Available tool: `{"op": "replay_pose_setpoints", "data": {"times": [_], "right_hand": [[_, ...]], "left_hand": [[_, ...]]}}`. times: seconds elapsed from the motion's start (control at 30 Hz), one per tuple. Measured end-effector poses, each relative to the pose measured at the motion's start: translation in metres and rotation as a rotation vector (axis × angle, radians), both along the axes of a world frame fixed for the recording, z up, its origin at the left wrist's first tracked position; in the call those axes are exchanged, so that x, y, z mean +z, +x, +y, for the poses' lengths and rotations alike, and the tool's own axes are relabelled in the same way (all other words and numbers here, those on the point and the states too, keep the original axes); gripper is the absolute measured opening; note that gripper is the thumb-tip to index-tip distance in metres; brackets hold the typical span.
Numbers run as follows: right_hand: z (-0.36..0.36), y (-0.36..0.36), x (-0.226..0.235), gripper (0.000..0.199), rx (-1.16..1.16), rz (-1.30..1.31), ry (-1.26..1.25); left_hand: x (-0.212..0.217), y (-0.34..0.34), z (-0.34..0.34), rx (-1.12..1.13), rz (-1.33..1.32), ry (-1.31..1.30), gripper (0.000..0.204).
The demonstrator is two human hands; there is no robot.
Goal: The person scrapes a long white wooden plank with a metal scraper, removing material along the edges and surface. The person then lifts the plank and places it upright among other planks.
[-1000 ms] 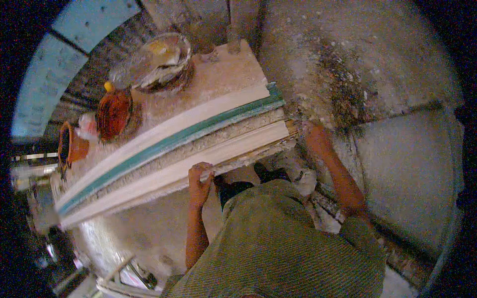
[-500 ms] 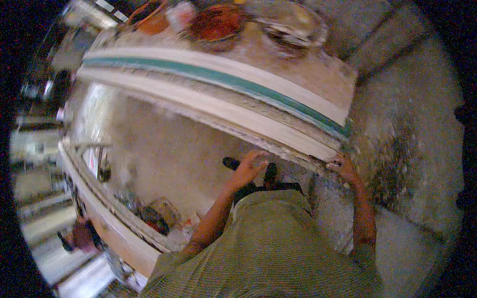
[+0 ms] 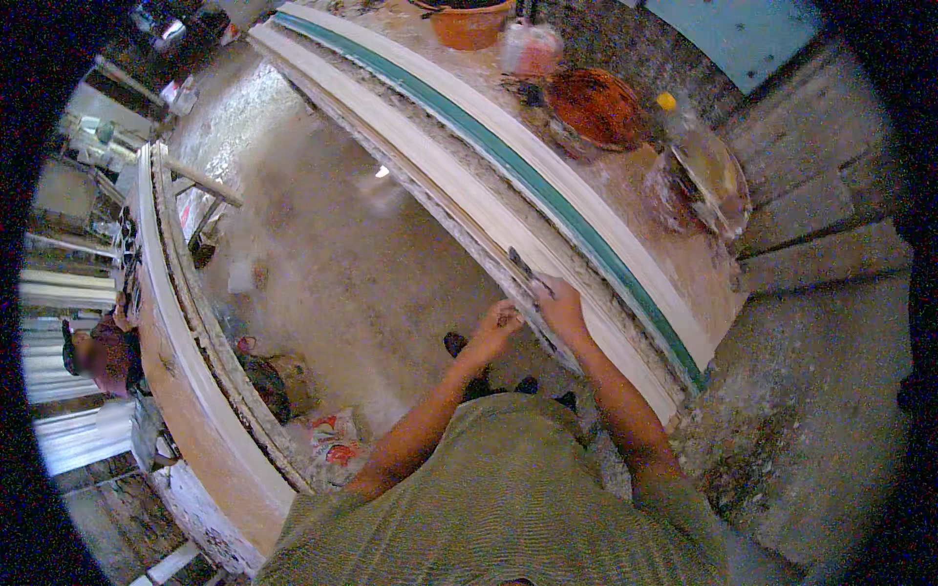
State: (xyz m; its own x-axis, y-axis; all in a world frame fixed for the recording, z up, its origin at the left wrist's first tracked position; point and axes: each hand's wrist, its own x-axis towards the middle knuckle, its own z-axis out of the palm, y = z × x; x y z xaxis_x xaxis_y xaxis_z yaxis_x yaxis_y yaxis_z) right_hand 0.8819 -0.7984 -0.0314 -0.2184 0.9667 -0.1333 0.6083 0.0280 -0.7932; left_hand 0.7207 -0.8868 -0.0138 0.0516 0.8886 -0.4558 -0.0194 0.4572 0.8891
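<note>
My right hand [image 3: 559,305] rests over the near edge of a long pale moulding [image 3: 430,186], its fingers closed on a small dark flat tool [image 3: 521,262] that juts out past them over the moulding. What kind of tool it is cannot be made out. Just left of it, off the moulding's edge, my left hand [image 3: 496,327] is held with curled fingers; whatever may be in them is too small to tell. Beside the pale moulding runs a long green strip [image 3: 518,186], with another white length [image 3: 586,205] along its far side. All lie on a dusty worktable [image 3: 674,269].
On the table's far side stand an orange bucket [image 3: 471,27], a reddish-brown basin [image 3: 596,105] and a plaster-smeared bowl [image 3: 699,186]. A second bench [image 3: 195,400] curves along the left, with a person [image 3: 106,356] beyond it. Debris [image 3: 772,444] litters the floor at right.
The view has swung, so the mouldings slant more steeply. My right hand has moved leftward along the pale moulding, away from its near right end, and is now close to my left hand.
</note>
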Motion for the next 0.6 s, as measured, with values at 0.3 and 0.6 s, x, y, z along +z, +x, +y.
{"op": "replay_pose_setpoints", "data": {"times": [0.3,0.6], "right_hand": [[0.153,-0.195,0.021,0.035,-0.005,0.015,0.147],[0.04,-0.027,0.034,0.038,0.158,-0.266,-0.008]], "left_hand": [[-0.04,-0.102,0.081,0.234,0.1,0.073,0.06],[-0.053,-0.163,0.104,0.228,0.077,-0.049,0.06]]}}
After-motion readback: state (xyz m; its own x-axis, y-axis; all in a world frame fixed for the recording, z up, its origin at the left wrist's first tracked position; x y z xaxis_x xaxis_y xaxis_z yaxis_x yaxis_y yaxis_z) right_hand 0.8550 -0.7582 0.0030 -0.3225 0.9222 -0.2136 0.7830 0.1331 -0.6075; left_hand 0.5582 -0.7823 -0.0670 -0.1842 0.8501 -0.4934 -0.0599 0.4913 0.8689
